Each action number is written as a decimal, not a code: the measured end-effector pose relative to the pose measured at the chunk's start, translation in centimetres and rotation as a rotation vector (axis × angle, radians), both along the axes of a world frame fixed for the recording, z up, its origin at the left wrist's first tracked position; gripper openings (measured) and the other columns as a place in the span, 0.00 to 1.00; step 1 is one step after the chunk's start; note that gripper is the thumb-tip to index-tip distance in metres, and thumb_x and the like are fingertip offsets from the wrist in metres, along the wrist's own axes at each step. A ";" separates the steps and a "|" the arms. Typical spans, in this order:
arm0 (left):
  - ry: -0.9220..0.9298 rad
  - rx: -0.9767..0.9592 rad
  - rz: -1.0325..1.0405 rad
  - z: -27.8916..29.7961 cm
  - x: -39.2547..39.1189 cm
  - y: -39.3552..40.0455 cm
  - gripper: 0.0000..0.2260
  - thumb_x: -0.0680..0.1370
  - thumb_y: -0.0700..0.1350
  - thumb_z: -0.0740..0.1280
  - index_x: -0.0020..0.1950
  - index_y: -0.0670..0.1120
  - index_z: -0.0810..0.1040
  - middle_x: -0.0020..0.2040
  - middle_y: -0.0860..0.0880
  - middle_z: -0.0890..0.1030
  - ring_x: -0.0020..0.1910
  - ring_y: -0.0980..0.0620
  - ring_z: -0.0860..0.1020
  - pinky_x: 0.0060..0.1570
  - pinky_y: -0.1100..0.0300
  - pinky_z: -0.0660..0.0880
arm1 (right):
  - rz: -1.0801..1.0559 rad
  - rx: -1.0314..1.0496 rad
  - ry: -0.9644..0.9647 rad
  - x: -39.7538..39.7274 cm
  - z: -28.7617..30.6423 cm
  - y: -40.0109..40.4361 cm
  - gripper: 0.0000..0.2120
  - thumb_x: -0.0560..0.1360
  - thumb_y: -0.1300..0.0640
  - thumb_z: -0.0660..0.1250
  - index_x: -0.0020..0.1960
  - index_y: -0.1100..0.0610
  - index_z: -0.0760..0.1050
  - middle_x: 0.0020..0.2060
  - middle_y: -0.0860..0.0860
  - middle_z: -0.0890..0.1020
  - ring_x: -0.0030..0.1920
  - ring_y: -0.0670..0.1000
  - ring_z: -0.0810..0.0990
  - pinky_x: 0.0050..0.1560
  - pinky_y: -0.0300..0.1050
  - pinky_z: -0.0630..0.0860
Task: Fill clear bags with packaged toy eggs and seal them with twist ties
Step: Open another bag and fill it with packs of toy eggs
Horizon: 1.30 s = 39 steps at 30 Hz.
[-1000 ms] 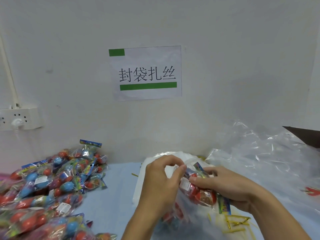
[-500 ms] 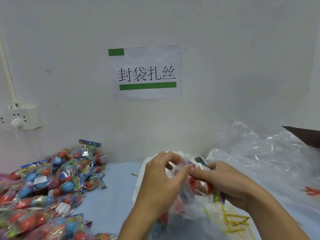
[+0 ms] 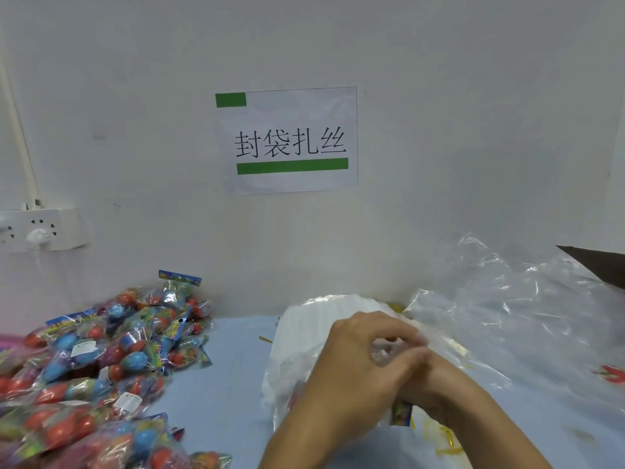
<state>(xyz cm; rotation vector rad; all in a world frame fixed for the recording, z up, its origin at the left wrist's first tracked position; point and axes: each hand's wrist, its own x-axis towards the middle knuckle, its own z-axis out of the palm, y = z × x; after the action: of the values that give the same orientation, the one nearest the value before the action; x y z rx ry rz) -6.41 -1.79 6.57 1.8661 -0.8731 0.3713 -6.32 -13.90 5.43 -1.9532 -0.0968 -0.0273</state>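
Egg packs (image 3: pixel 101 360) left of clear bag (image 3: pixel 304 367)

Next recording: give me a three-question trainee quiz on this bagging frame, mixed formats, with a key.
1. True or false: the pile of packaged toy eggs lies on the person's right.
2. The left hand and right hand work at: A) the wall socket B) the clear bag C) the paper sign.
3. Fill in: loose gold twist ties lie on the ____ side of the hands.

Key: 1 false; 2 B; 3 right.
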 end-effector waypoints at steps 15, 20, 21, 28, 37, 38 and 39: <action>0.934 0.087 0.485 -2.0 3.9 5.8 0.32 0.82 0.65 0.49 0.80 0.46 0.57 0.78 0.44 0.63 0.73 0.41 0.67 0.71 0.44 0.67 | 0.054 0.268 0.218 1.4 -0.6 -1.6 0.15 0.74 0.56 0.74 0.43 0.70 0.79 0.43 0.65 0.80 0.44 0.60 0.74 0.45 0.53 0.68; 0.944 0.013 0.449 -2.1 4.5 5.7 0.30 0.82 0.65 0.50 0.78 0.49 0.62 0.77 0.45 0.66 0.72 0.41 0.68 0.69 0.43 0.69 | 0.048 0.457 0.337 2.0 -0.8 -1.2 0.07 0.76 0.69 0.64 0.42 0.64 0.79 0.35 0.59 0.75 0.34 0.53 0.72 0.38 0.43 0.75; 0.932 -0.005 0.447 -2.1 4.7 5.7 0.28 0.82 0.63 0.51 0.77 0.49 0.65 0.75 0.45 0.68 0.70 0.42 0.70 0.69 0.42 0.70 | 0.041 0.459 0.357 2.1 -1.0 -1.1 0.09 0.77 0.69 0.64 0.40 0.63 0.78 0.32 0.57 0.74 0.30 0.51 0.71 0.35 0.41 0.75; 0.919 -0.032 0.428 -2.5 5.1 5.8 0.10 0.80 0.49 0.57 0.55 0.46 0.75 0.51 0.45 0.77 0.47 0.46 0.73 0.49 0.52 0.74 | -0.014 0.126 0.357 2.0 -1.1 -1.4 0.09 0.79 0.59 0.66 0.41 0.59 0.79 0.28 0.53 0.74 0.24 0.46 0.69 0.29 0.37 0.72; 0.749 -0.034 0.398 -2.0 4.2 5.7 0.07 0.80 0.50 0.67 0.55 0.50 0.76 0.52 0.49 0.79 0.50 0.48 0.80 0.53 0.49 0.82 | -0.060 0.256 0.318 2.4 -1.1 -0.3 0.10 0.82 0.57 0.64 0.46 0.62 0.74 0.31 0.54 0.74 0.29 0.49 0.72 0.38 0.45 0.81; 0.722 -0.024 0.406 -2.1 4.1 5.7 0.06 0.79 0.49 0.67 0.55 0.50 0.76 0.52 0.47 0.79 0.50 0.47 0.81 0.53 0.47 0.82 | -0.085 0.172 0.310 2.3 -1.3 -0.1 0.11 0.82 0.53 0.65 0.46 0.61 0.75 0.32 0.53 0.76 0.29 0.48 0.72 0.32 0.41 0.77; 0.696 -0.013 0.418 -2.1 4.1 5.7 0.06 0.79 0.48 0.68 0.54 0.50 0.76 0.53 0.47 0.80 0.49 0.47 0.82 0.52 0.47 0.82 | -0.110 0.113 0.294 2.3 -1.3 0.1 0.12 0.81 0.51 0.67 0.48 0.60 0.75 0.33 0.53 0.77 0.29 0.48 0.74 0.29 0.39 0.74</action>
<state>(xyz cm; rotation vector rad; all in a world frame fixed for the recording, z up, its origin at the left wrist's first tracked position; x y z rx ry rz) -2.29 3.87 4.44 1.9626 -0.0099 -0.0383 -4.04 -13.83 4.09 -1.8279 0.2017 0.1778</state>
